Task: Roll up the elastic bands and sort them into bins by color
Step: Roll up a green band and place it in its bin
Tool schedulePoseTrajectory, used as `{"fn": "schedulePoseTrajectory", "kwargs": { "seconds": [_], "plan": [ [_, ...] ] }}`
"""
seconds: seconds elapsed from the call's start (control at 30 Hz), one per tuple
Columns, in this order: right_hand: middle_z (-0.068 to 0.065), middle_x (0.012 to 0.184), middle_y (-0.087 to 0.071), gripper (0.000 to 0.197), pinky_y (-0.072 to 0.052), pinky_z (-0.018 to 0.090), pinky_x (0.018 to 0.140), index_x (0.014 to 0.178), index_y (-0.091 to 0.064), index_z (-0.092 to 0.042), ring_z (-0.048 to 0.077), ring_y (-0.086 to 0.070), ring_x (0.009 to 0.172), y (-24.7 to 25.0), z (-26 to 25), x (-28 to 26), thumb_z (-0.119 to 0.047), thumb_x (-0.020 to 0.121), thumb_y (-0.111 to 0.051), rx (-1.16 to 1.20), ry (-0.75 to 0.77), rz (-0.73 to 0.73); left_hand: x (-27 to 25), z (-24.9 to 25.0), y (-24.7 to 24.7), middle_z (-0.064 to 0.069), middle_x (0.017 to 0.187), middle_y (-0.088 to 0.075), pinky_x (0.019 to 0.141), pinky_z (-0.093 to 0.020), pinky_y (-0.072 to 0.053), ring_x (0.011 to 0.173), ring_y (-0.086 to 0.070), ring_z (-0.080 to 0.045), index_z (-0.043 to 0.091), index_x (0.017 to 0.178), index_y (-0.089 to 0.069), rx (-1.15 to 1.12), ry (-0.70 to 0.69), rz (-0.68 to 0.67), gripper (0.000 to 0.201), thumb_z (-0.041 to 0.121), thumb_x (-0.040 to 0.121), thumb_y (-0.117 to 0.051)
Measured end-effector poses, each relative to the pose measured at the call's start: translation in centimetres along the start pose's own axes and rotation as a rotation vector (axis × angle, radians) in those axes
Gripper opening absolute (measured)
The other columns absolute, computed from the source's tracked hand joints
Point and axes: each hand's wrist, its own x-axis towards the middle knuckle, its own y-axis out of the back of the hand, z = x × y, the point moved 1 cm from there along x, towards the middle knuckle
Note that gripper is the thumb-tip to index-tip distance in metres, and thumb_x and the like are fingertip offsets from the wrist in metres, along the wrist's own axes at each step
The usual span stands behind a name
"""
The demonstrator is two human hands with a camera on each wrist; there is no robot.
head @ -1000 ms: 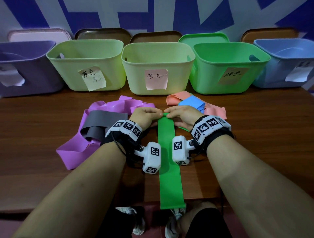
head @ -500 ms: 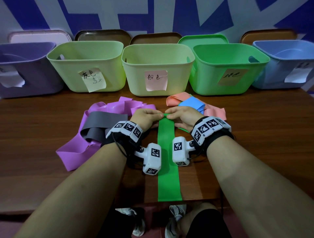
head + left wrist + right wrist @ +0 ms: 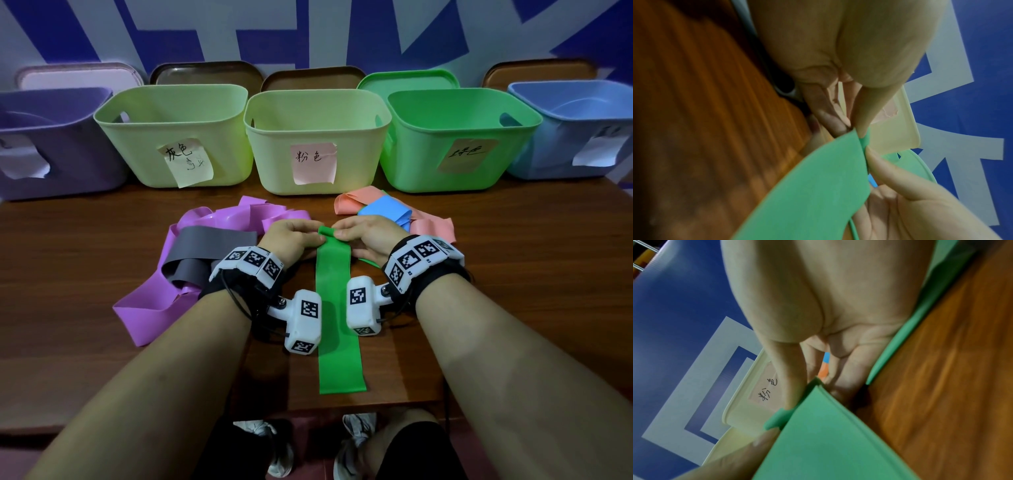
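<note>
Currently: green band (image 3: 337,308), flat on surface (image 3: 513,260), far end curled into a small roll; left hand (image 3: 291,238) and right hand (image 3: 368,238) both pinching that roll.

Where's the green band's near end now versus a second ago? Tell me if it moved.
Yes. The green band has drawn away from the person: its near end hung over the table edge before and now lies on the tabletop.

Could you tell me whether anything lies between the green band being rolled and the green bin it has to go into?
The green band is pinched at its far end by the left hand and right hand. Between it and the green bin lie the pink band and blue band, flat on the table; a lifted roll should pass over them.
</note>
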Motion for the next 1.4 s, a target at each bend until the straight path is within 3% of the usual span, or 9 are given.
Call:
{"fn": "schedulePoseTrajectory", "kwargs": {
  "seconds": [0.23,0.37,0.5,0.6,0.8,0.9,1.03,1.27,1.4],
  "plan": [
    [0.005,0.092,-0.063,0.022,-0.049,0.029,0.087,0.088,-0.062,-0.016,0.015,-0.061,0.089,-0.11,-0.17,-0.36,0.006,0.086,-0.057,-0.012,0.010,0.023,0.16,-0.33,0.19,-0.001,0.069,-0.070,0.071,-0.024,-0.055,0.068,-0.064,-0.012,0.009,0.085,-0.071,0.045,-0.016,0.004,0.003,0.009,0.085,-0.068],
    [0.006,0.095,-0.066,0.017,-0.050,0.032,0.094,0.094,-0.064,-0.016,0.017,-0.063,0.093,-0.09,-0.33,-0.73,-0.001,0.089,-0.058,0.047,0.021,0.002,0.11,-0.27,0.06,-0.002,0.070,-0.070,0.066,-0.020,-0.058,0.064,-0.068,-0.011,0.001,0.094,-0.069,-0.030,-0.023,0.026,0.011,-0.003,0.084,-0.065],
    [0.007,0.094,-0.070,0.018,-0.053,0.026,0.084,0.109,-0.064,-0.006,0.015,-0.067,0.087,-0.24,-0.42,-0.92,-0.010,0.092,-0.057,0.088,0.020,-0.064,-0.30,0.01,-0.04,-0.004,0.072,-0.068,0.062,-0.018,-0.056,0.058,-0.066,-0.007,0.000,0.104,-0.066,-0.056,-0.046,0.023,0.023,-0.009,0.084,-0.061],
    [0.009,0.098,-0.068,0.021,-0.052,0.026,0.081,0.111,-0.064,-0.004,0.017,-0.066,0.090,-0.15,-0.28,-0.65,-0.006,0.092,-0.056,0.061,0.022,-0.047,-0.24,-0.01,-0.06,-0.008,0.084,-0.067,0.065,-0.019,-0.057,0.067,-0.066,-0.011,0.002,0.110,-0.064,-0.029,-0.045,0.029,0.028,-0.004,0.083,-0.065],
    [0.007,0.092,-0.065,0.015,-0.051,0.028,0.082,0.095,-0.064,-0.010,0.016,-0.063,0.086,0.02,-0.07,-0.21,0.001,0.090,-0.055,0.065,0.020,-0.047,-0.24,-0.02,-0.04,-0.006,0.076,-0.070,0.065,-0.020,-0.058,0.064,-0.068,-0.011,-0.004,0.101,-0.066,0.024,-0.010,-0.024,0.017,-0.007,0.084,-0.062],
    [0.007,0.094,-0.064,0.020,-0.050,0.032,0.087,0.092,-0.063,-0.013,0.018,-0.063,0.089,0.13,-0.11,-0.12,0.005,0.087,-0.056,0.037,0.008,-0.024,-0.20,-0.03,0.04,-0.007,0.080,-0.067,0.063,-0.018,-0.055,0.067,-0.065,-0.012,0.003,0.104,-0.066,0.029,-0.016,-0.006,0.019,0.000,0.085,-0.065],
    [0.007,0.097,-0.063,0.026,-0.049,0.035,0.095,0.089,-0.062,-0.016,0.021,-0.061,0.096,0.06,-0.18,-0.09,0.008,0.084,-0.057,0.005,-0.004,0.008,-0.25,-0.08,-0.16,-0.003,0.075,-0.067,0.065,-0.018,-0.054,0.070,-0.062,-0.013,0.010,0.087,-0.069,0.032,-0.032,0.021,0.005,0.005,0.085,-0.067],
    [0.010,0.096,-0.068,0.010,-0.054,0.029,0.087,0.099,-0.063,-0.009,0.020,-0.066,0.089,-0.24,-0.39,-0.72,-0.007,0.093,-0.057,0.142,0.012,-0.028,-0.36,0.04,-0.19,-0.005,0.072,-0.066,0.060,-0.016,-0.055,0.055,-0.064,-0.005,-0.003,0.112,-0.063,-0.032,-0.052,0.034,0.028,-0.010,0.085,-0.060],
    [0.010,0.093,-0.066,0.011,-0.053,0.028,0.083,0.094,-0.063,-0.006,0.019,-0.064,0.087,-0.10,-0.22,-0.40,0.000,0.092,-0.054,0.118,0.014,-0.010,-0.08,-0.12,-0.15,-0.011,0.094,-0.065,0.073,-0.022,-0.055,0.076,-0.064,-0.016,0.003,0.117,-0.062,0.063,-0.051,0.032,0.036,0.000,0.082,-0.069]
  ]
}}
